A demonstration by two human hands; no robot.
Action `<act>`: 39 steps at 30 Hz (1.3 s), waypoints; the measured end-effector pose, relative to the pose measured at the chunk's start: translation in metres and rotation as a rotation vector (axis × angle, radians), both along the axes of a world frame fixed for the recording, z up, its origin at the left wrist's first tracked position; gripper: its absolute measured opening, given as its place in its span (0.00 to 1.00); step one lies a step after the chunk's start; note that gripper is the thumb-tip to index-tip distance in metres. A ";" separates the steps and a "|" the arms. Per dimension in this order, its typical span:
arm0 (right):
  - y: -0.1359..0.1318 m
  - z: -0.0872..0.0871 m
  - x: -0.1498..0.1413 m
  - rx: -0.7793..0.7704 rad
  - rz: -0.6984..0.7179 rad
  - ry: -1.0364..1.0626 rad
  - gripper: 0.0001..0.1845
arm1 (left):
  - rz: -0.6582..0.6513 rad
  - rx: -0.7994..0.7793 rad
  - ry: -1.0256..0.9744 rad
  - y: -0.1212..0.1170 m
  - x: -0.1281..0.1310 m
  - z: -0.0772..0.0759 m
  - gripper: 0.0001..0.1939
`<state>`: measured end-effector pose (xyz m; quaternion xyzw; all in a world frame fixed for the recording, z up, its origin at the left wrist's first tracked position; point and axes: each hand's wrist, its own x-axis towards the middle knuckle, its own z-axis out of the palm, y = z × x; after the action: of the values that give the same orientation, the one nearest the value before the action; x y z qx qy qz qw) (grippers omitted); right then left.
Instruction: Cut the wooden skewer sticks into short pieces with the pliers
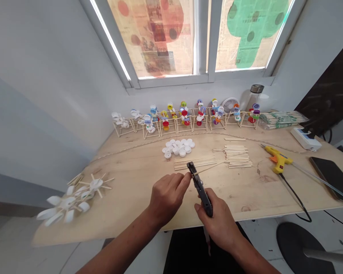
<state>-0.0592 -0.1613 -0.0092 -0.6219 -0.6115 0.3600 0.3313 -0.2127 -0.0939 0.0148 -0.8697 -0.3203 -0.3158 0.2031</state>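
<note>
A black-handled cutter [200, 189] sits in the right hand [217, 224], its handles wrapped by the closed fingers and its head tilted up and away from the person, over the front edge of the bench [125, 198]. A thin wooden stick [210, 168] runs from the cutter's head toward the far side of the bench. The left hand [167, 199] comes in from the cutter's left, palm turned down and fingers curled, its thumb and forefinger closed up against the cutter's head, though whether they pinch the stick or the metal cannot be told. Both forearms angle inward from the bottom of the view, bringing the hands close together. Just beyond the cutter lies a loose bundle of sticks [194, 163], with a neater stack of sticks [236, 156] further right and white bottle caps [177, 147] further ahead. To the cutter's right are a yellow hot glue gun [278, 160] and a dark phone [331, 177]; to its left, a white cap-and-stick wheel [74, 199] sits near the bench edge. Far beyond the cutter, a row of stick frames with colourful caps [185, 118] lines the wall
</note>
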 end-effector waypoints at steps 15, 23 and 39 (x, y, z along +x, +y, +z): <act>-0.001 -0.007 0.002 0.137 -0.001 -0.135 0.07 | -0.118 -0.173 -0.110 -0.001 -0.005 0.001 0.10; -0.001 -0.009 0.002 0.161 0.000 -0.170 0.08 | -0.146 -0.339 -0.167 -0.002 -0.006 0.007 0.08; 0.008 -0.015 -0.005 0.157 0.006 -0.129 0.02 | -0.047 -0.203 -0.115 0.001 -0.005 -0.005 0.10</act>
<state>-0.0639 -0.1530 -0.0243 -0.6141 -0.6597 0.2712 0.3379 -0.2181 -0.0931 0.0095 -0.8734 -0.3416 -0.3359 0.0877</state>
